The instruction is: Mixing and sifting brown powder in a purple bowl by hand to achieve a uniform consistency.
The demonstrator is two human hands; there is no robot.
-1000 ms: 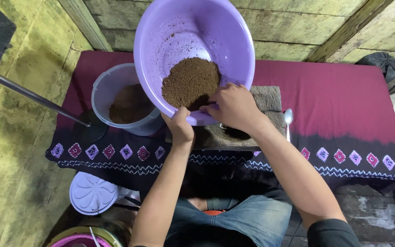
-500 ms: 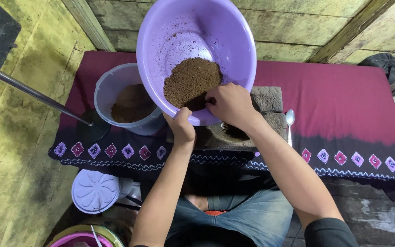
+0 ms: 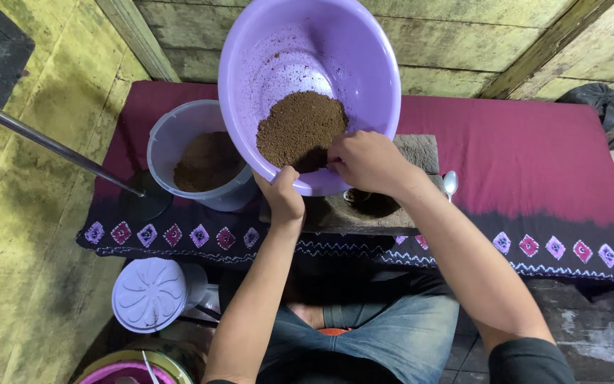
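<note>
Your left hand [image 3: 283, 198] grips the near rim of the purple basin [image 3: 307, 50] in the upper middle of the frame, with the fingers closed over the edge and the thumb outside, so the basin stands steeply tilted toward you. Your right hand [image 3: 367, 160] reaches over the rim into the basin; its fingers are curled together at the lower edge of the brown powder [image 3: 300, 128], but I cannot tell whether they pinch any powder or only push it.

Compared with one second ago, the basin sits a little higher and more to the right in the frame, and the brown heap has slid lower, close to the rim at your hands. The right hand has gone deeper into the heap. To me this means the powder is being drawn toward the edge, above the dark stone slab [image 3: 421, 153] on the maroon cloth [image 3: 534, 163].

The clear plastic container [image 3: 179, 135], left of the basin, holds more of the same brown powder. A metal spoon [image 3: 450, 181] lies just right of your right wrist. A white lid [image 3: 149, 293] rests at the lower left.
</note>
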